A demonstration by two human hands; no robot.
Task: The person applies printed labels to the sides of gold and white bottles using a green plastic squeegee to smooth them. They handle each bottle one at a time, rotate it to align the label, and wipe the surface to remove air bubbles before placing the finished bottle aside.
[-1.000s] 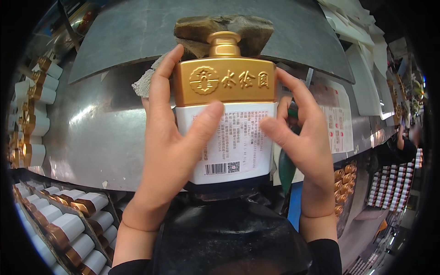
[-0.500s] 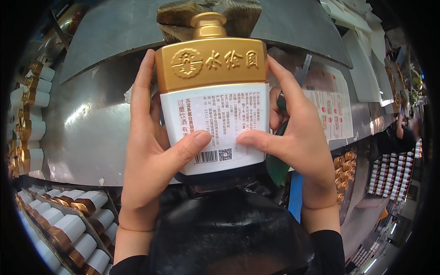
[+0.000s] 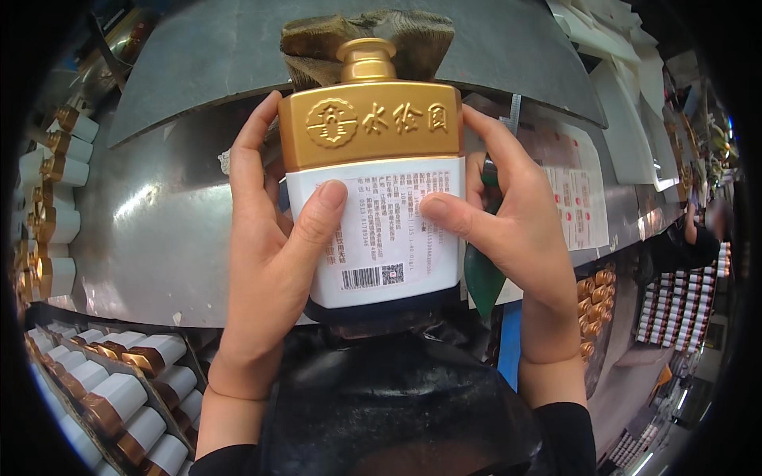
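Note:
A flat-sided bottle (image 3: 373,127) with a gold neck and shoulder and a white body stands between my hands, its neck pointing away from me. A printed label (image 3: 389,238) covers much of its white face. My left hand (image 3: 274,230) grips the left side, thumb pressed on the label's left edge. My right hand (image 3: 516,222) clasps the right side, thumb on the label's upper right. Fingertips behind the bottle are partly hidden. A green-handled tool (image 3: 484,278) shows beside and behind my right hand; whether those fingers hold it is unclear.
A folded brown cloth (image 3: 317,47) lies beyond the bottle on the metal table (image 3: 175,230). Printed label sheets (image 3: 575,190) and a ruler (image 3: 514,111) are to the right. Crates of similar bottles (image 3: 119,397) stand at left; more bottles (image 3: 679,309) are stacked far right.
Both thumbs have moved up the label from its lower part and now rest higher and toward its sides. The bottle has shifted slightly nearer to me.

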